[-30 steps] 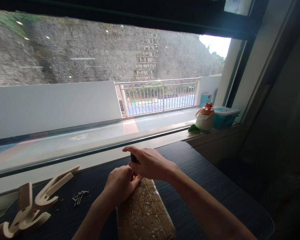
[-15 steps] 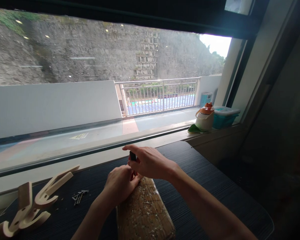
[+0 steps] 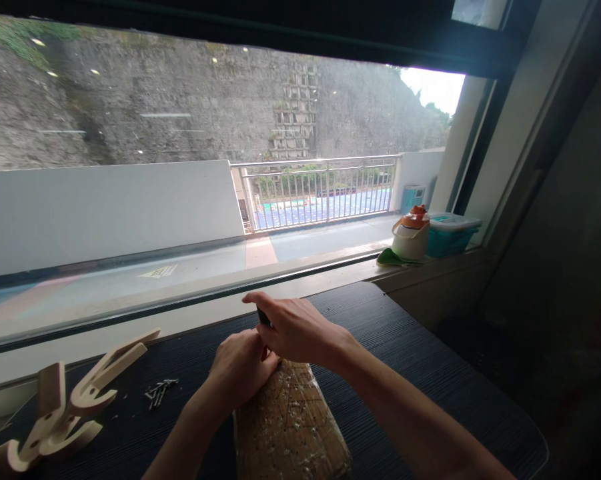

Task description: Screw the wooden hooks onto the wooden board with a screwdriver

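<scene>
My right hand (image 3: pixel 300 328) is closed around a short black tool handle (image 3: pixel 263 317), its index finger stretched out to the left above it. The tool's lower end is hidden behind the hands. Close against it, my left hand (image 3: pixel 241 367) has its fingers curled together at the far end of a brown, tape-wrapped block (image 3: pixel 293 423). What the left fingers grip cannot be made out. The block is pitted with small holes and drawn lines. Left of my left hand lies a small pile of screws (image 3: pixel 160 393) on the dark table.
Several curved wooden hooks (image 3: pixel 93 397) lie at the left of the table (image 3: pixel 400 373). On the windowsill stand a white bottle with an orange lid (image 3: pixel 411 237) and a teal lidded box (image 3: pixel 453 237), with a green leaf-shaped item (image 3: pixel 390 258) beside them. The window runs along the back.
My right hand has dropped slightly and shifted a little left with the black handle, closer to my left hand. My left hand stays nearly in place.
</scene>
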{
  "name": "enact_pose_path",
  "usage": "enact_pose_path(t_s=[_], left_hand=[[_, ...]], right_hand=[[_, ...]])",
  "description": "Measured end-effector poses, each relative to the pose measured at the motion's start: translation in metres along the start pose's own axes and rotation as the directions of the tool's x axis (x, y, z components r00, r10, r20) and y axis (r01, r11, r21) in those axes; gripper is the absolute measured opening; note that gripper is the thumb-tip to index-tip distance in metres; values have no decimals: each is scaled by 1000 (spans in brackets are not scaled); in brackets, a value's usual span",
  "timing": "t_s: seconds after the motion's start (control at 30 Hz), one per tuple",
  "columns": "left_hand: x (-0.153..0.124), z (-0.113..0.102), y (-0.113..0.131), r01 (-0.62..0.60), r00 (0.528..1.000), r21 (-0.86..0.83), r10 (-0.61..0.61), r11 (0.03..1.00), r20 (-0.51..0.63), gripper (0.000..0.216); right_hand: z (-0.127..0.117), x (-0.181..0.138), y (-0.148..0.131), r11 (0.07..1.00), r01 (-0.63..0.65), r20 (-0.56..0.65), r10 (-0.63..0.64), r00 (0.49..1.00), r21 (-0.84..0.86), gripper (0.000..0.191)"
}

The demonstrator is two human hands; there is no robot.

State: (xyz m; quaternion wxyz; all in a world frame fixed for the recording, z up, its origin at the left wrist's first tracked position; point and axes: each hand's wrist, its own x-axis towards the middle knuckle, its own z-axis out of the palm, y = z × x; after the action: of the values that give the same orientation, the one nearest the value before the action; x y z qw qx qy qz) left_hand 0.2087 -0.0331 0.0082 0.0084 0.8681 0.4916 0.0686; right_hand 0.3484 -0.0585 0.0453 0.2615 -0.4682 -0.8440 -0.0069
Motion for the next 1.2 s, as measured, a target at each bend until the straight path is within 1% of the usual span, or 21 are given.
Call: enact_pose_path(t_s=[0.17, 0.27, 0.37, 0.57, 0.67, 0.8, 0.9, 1.1, 1.2], left_hand=[[1, 1, 0, -6, 1000, -11, 6, 1000, -11, 15], [1, 1, 0, 6, 1000, -11, -6, 1000, -13, 16], [1, 0, 1, 4, 1000, -20, -4, 1000, -10, 17], [1, 0, 1, 8, 1000, -26, -8, 1000, -20, 19], [1, 1, 0, 18, 999, -23, -19, 1000, -26, 19], [0, 0, 1, 21, 1000, -21, -21, 1000, -17, 18], [0, -1, 3, 30, 1000, -14, -30, 999, -11, 18], [1, 0, 2, 35, 999, -28, -35, 999, -5, 21], [2, 1, 2, 47, 999, -4, -47, 999, 1, 17]], right_hand=[[1, 1, 1, 998, -28, 5, 28, 1000, -51, 44], [-1, 0, 2, 999, -15, -8, 15, 1000, -34, 44], [-2, -1, 2, 1000, -3, -30, 3, 1000, -17, 39], [-5, 1, 1, 999, -32, -5, 32, 999, -13, 36], [-5, 1, 1, 999, -44, -1, 44, 999, -15, 37], [-4, 0, 1, 1000, 0, -22, 0, 1000, 2, 40], [-4, 0, 1, 1000, 20, -21, -20, 1000, 11, 37], [-5, 1, 1, 999, -37, 0, 37, 999, -4, 38], [-5, 0, 0, 1000, -18, -14, 19, 1000, 14, 44]])
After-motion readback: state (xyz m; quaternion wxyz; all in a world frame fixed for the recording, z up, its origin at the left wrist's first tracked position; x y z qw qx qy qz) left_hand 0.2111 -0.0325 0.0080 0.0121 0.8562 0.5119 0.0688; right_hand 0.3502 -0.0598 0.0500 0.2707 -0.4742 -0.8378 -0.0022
